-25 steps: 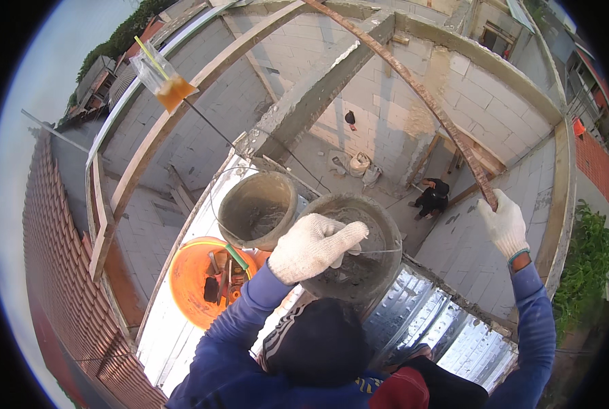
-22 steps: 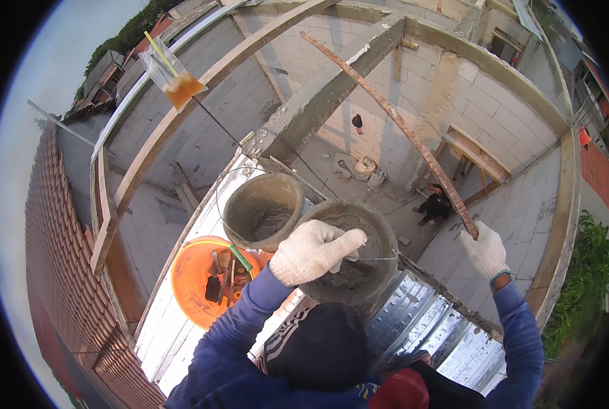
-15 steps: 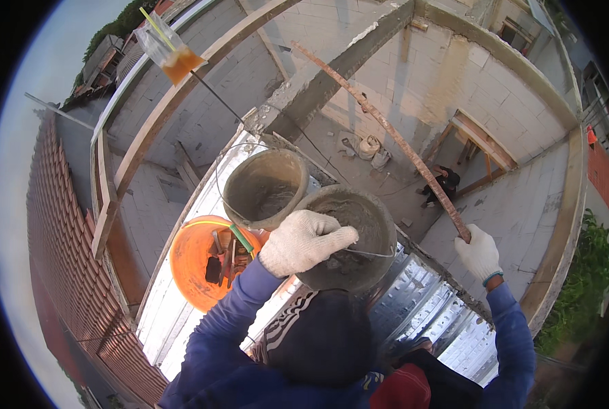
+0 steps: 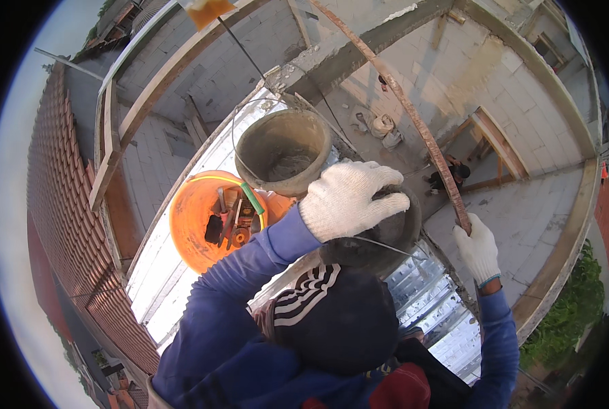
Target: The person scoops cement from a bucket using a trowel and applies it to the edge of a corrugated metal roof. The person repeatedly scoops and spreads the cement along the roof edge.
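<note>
Head view, containers first: under the left hand [image 4: 354, 198], a dark round bucket [image 4: 369, 258], most of its mouth covered by the glove, so what lies at its bottom cannot be made out. Across its mouth, a thin wire handle [image 4: 386, 246], slanting out from below the glove toward the right side of the rim. Just beside, farther from the body, a grey mud-caked bucket [image 4: 263, 136], upright, with wet grey mix [image 4: 287, 165] low inside and a loop of wire over its left side. Nearer the left, an orange bucket [image 4: 188, 218], with hand tools [image 4: 228, 221] heaped in it and a green grip [image 4: 253, 198] on its handle, at the right of the rim.

Now the grip. Left: white knitted glove, thumb and fingertips parted by a modest gap, above the dark bucket; touching the wire or not, impossible to tell. Right hand [image 4: 477, 249]: also gloved, fingers wrapped firmly round the lower end of a long brown stick [image 4: 413, 116], tilted up and leftward past a concrete beam [image 4: 366, 51]. Beneath the dark bucket's right side, ribbed silver sheeting [image 4: 431, 296].
</note>
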Motion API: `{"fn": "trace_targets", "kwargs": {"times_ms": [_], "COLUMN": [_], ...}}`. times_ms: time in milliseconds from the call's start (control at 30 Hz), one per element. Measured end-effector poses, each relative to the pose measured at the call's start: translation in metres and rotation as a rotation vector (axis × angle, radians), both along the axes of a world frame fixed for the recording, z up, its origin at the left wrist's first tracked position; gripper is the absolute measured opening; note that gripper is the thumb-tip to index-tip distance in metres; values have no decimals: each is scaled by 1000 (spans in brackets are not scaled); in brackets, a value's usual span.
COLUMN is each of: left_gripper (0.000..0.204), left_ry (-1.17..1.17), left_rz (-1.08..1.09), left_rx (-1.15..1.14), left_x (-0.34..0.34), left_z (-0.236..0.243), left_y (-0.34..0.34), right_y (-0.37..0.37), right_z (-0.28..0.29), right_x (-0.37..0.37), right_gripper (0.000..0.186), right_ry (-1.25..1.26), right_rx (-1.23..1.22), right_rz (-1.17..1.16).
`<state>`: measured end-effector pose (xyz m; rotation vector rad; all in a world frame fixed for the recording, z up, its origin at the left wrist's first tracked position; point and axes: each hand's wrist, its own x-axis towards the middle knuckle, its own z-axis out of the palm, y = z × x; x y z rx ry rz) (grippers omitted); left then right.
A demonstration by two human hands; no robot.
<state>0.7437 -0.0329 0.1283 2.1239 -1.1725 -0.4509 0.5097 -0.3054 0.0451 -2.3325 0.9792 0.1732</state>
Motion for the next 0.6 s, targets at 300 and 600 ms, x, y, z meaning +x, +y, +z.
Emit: {"fn": "trace_targets", "kwargs": {"times_ms": [300, 600], "left_gripper": [79, 92], "left_ry": [212, 470], "left_rz": [-251, -165], "left_rx": [85, 232], "left_x": [10, 13], "left_z": [-143, -111], "left_y": [-3, -38], "right_y": [29, 14], "right_z": [-62, -58], "right_x": [24, 8], "right_gripper": [60, 62], "right_ry": [115, 166], "right_rx": [153, 300], "right_rz": [4, -95]}}
